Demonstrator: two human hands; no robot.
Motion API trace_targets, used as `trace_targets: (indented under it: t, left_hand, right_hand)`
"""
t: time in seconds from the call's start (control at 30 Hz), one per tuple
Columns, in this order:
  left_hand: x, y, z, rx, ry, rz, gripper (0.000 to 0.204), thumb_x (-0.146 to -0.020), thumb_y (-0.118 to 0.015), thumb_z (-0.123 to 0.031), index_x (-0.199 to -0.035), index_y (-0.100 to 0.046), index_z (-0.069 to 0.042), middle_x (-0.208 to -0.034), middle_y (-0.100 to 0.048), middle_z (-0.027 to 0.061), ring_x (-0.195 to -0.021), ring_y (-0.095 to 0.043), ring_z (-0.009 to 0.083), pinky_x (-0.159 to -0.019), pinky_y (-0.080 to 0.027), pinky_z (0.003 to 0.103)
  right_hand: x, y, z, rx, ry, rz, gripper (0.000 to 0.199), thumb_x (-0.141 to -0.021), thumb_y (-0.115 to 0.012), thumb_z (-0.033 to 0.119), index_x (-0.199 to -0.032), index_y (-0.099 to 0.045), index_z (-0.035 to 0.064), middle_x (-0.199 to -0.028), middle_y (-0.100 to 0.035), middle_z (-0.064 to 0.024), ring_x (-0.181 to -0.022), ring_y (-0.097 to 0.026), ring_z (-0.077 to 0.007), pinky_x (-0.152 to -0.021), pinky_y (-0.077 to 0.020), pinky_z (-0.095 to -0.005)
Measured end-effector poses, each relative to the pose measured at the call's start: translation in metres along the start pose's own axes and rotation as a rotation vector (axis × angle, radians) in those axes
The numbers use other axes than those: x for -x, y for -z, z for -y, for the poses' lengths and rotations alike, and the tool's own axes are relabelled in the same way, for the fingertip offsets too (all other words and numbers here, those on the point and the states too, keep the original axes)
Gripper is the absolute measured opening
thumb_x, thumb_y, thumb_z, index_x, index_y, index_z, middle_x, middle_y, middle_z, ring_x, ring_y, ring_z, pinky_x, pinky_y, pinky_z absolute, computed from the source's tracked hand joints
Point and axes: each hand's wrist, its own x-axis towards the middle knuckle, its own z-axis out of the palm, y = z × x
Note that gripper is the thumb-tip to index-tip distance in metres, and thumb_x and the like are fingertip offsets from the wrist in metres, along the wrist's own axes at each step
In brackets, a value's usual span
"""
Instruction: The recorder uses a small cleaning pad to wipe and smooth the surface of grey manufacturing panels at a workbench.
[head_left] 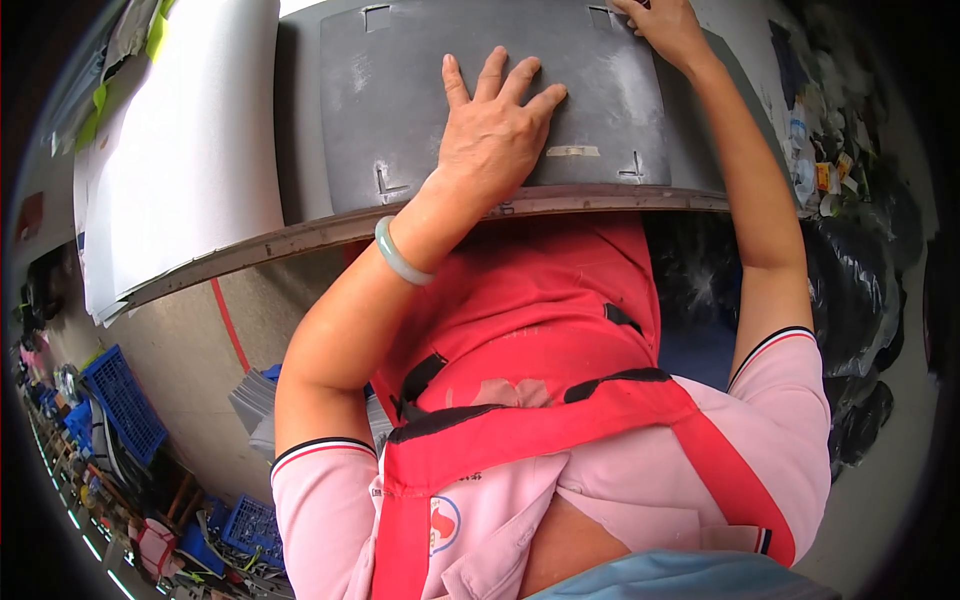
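Your left hand (495,125) presses flat, fingers spread, on the grey sheet (400,110) while your right hand (668,28) grips its far edge on the desk (300,235); keep it squared.

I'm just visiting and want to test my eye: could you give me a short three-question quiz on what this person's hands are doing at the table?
1. True or false: the left hand lies flat, fingers spread, on the grey sheet.
2. Where is the right hand? A) on the sheet's far edge B) on the blue crate
3. What is worn on the left wrist?

Key: 1 true; 2 A; 3 a pale green bangle.
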Motion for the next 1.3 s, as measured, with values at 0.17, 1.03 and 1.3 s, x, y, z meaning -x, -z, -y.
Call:
trace_targets:
  t: [0.17, 1.03, 1.3]
  left_hand:
    - [0.001, 0.002, 0.002, -0.011, -0.005, 0.009, 0.033, -0.099, -0.059, -0.02, -0.131, -0.066, -0.024, -0.143, -0.056, 0.0086, -0.14, -0.044, 0.038, -0.112, -0.026, 0.075]
    - [-0.001, -0.014, 0.002, 0.162, -0.04, -0.139, 0.035, -0.088, -0.06, -0.018, -0.12, -0.071, -0.01, -0.134, -0.056, 0.0199, -0.137, -0.044, 0.0487, -0.106, -0.018, 0.085]
    - [0.002, -0.007, 0.003, 0.06, -0.02, -0.071, 0.028, -0.093, -0.062, -0.024, -0.117, -0.071, -0.012, -0.13, -0.057, 0.0145, -0.134, -0.045, 0.0416, -0.105, -0.028, 0.081]
  right_hand:
    - [0.014, -0.007, 0.029, -0.079, -0.157, -0.037, 0.014, -0.091, -0.062, 0.014, -0.092, -0.064, 0.0005, -0.069, -0.065, -0.0059, -0.057, -0.063, -0.0132, -0.051, -0.0512, -0.0306]
    - [-0.053, -0.142, 0.18, 0.134, 0.622, 0.149, 0.018, -0.091, -0.068, 0.018, -0.095, -0.074, 0.0016, -0.087, -0.07, -0.026, -0.085, -0.07, -0.0431, -0.075, -0.0555, -0.0462]
    - [-0.048, -0.128, 0.19, -0.127, 0.249, 0.278, 0.019, -0.093, -0.063, 0.017, -0.094, -0.069, -0.0015, -0.072, -0.069, -0.0161, -0.059, -0.067, -0.0246, -0.059, -0.0563, -0.038]
